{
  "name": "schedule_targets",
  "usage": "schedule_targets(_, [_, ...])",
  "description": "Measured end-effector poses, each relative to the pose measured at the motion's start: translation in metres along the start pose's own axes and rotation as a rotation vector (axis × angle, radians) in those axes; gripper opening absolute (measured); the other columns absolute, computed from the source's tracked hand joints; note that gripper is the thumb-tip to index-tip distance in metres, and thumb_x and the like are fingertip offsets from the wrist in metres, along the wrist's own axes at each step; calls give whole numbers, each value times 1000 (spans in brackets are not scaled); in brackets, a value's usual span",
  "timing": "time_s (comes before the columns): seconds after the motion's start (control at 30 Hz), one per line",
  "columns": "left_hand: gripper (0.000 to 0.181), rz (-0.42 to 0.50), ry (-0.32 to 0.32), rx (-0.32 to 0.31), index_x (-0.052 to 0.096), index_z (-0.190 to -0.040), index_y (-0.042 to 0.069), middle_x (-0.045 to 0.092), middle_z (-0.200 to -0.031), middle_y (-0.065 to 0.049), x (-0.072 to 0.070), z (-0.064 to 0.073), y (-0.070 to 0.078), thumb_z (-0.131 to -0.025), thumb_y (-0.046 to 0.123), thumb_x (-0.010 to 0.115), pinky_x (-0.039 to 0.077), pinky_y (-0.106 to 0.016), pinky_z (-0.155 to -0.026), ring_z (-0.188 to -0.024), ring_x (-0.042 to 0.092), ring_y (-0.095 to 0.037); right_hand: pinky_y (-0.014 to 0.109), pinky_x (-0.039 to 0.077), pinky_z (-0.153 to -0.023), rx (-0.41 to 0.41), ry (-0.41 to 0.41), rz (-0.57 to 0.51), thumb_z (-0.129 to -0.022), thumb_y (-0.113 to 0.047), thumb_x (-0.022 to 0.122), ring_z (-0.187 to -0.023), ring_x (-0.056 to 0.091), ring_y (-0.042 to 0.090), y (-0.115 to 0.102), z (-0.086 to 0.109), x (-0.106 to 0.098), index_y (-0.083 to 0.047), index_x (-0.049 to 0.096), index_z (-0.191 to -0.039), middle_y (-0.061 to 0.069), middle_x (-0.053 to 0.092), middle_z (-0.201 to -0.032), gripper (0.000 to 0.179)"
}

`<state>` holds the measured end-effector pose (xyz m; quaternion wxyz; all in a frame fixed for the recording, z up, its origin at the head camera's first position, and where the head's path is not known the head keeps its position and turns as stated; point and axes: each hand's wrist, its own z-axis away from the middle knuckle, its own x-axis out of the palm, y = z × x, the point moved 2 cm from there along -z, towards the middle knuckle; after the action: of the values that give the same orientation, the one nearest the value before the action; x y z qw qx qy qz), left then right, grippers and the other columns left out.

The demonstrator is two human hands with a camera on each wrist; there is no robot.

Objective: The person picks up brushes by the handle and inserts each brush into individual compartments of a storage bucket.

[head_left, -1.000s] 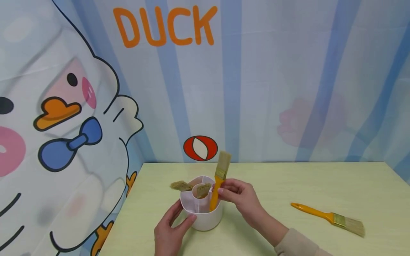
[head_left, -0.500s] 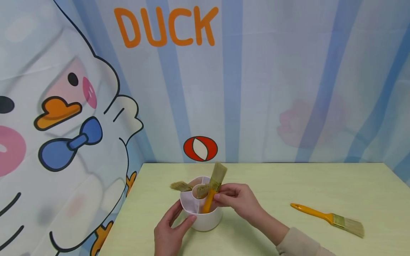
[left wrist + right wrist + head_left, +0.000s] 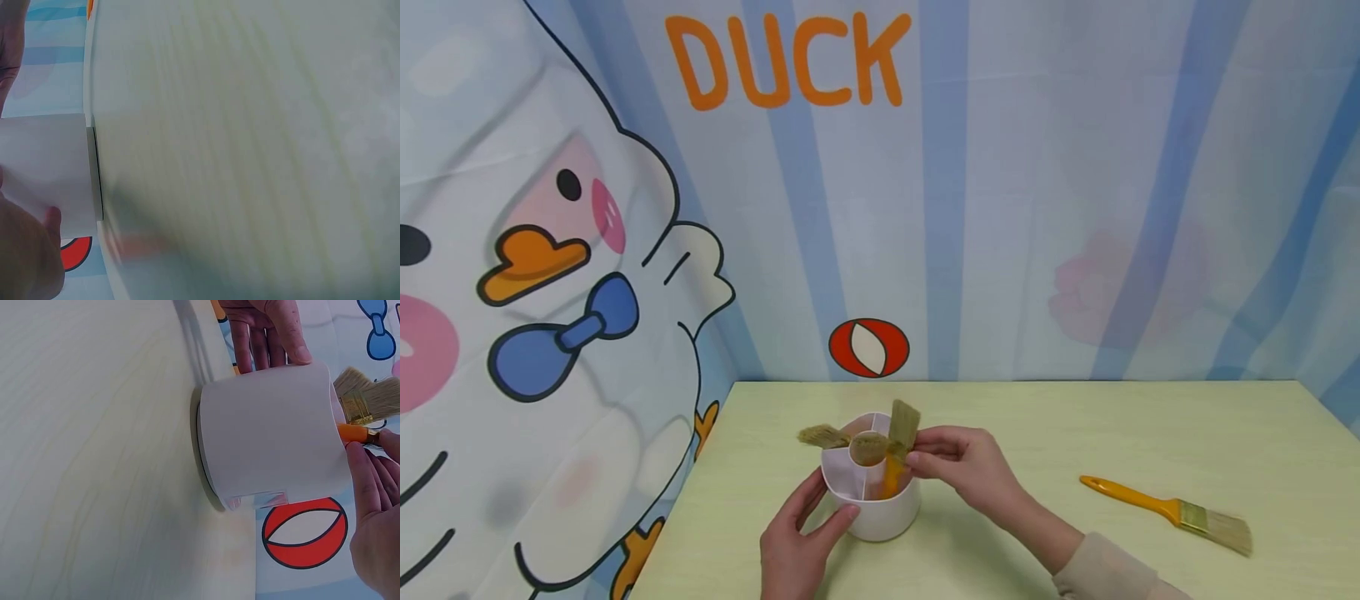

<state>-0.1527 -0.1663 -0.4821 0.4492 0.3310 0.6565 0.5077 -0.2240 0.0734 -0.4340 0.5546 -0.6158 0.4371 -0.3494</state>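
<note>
A white divided pen holder [image 3: 883, 518] stands on the table, and my left hand [image 3: 801, 529] grips its near left side with the thumb in front. With thumb and fingers, my right hand [image 3: 973, 471] pinches a paintbrush [image 3: 904, 423] near its metal band. That brush points bristles up, its yellow handle down inside the front right compartment. In the right wrist view its orange-looking handle [image 3: 353, 433] shows at the rim. A second brush [image 3: 868, 448] fills the round middle compartment. Another brush [image 3: 823, 436] leans out over the back left; both their handles are mostly hidden.
To the right, one more yellow-handled paintbrush [image 3: 1168, 510] lies flat on the pale table [image 3: 1015, 417], bristles toward the right. A printed curtain [image 3: 1000, 208] with a duck picture hangs behind the table and along its left side.
The paintbrush in my right hand has gone down deeper into the holder and shifted slightly left. My left hand keeps its place on the holder.
</note>
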Motion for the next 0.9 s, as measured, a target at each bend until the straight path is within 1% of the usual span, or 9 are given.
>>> schedule_targets(0.2, [69,-7,0,-10,70,-142,11,70,-142,-9,0,0,0,-81,28,97,53,-54,-114,-132,66,-31,34,66,-90,-3,34,29,-97,-10,81,-103,79,28,0,4,-8,12,71,-126,24,77,-119,38])
schedule_targets(0.33, [70,-12,1,-15,70,-142,10,70,-143,-9,0,0,-1,-81,29,97,53,-55,-114,-133,66,-32,33,65,-92,5,47,50,-97,-13,81,-109,78,29,1,9,-17,9,70,-131,23,76,-124,42])
schedule_targets(0.4, [70,-17,3,-28,70,-142,11,70,-143,-9,0,0,-1,-81,29,97,53,-54,-114,-133,66,-32,32,65,-93,7,46,60,-97,-15,82,-112,77,28,1,11,-22,8,70,-133,22,75,-126,45])
schedule_targets(0.53, [69,-23,8,-47,70,-142,10,70,-142,-9,0,1,-1,-82,31,96,54,-53,-113,-133,66,-32,31,64,-94,12,43,74,-97,-16,81,-113,77,27,2,14,-32,9,68,-135,22,74,-128,47])
schedule_targets(0.67, [69,-21,6,-54,70,-142,10,70,-142,-10,0,3,-1,-83,34,95,55,-54,-111,-133,66,-33,30,64,-94,34,46,78,-98,-16,81,-112,77,23,3,16,-42,8,68,-136,22,74,-129,47])
schedule_targets(0.8, [69,-16,6,-53,70,-142,11,70,-142,-9,0,5,0,-82,35,95,55,-52,-111,-133,66,-32,30,64,-95,38,41,78,-98,-16,80,-111,77,19,4,18,-49,9,67,-137,24,73,-130,49])
schedule_targets(0.9, [69,-1,4,-40,70,-141,9,70,-141,-11,-1,7,0,-82,33,96,59,-48,-106,-133,66,-33,31,64,-95,38,36,73,-99,-16,80,-110,77,16,5,19,-55,10,65,-138,25,73,-130,49])
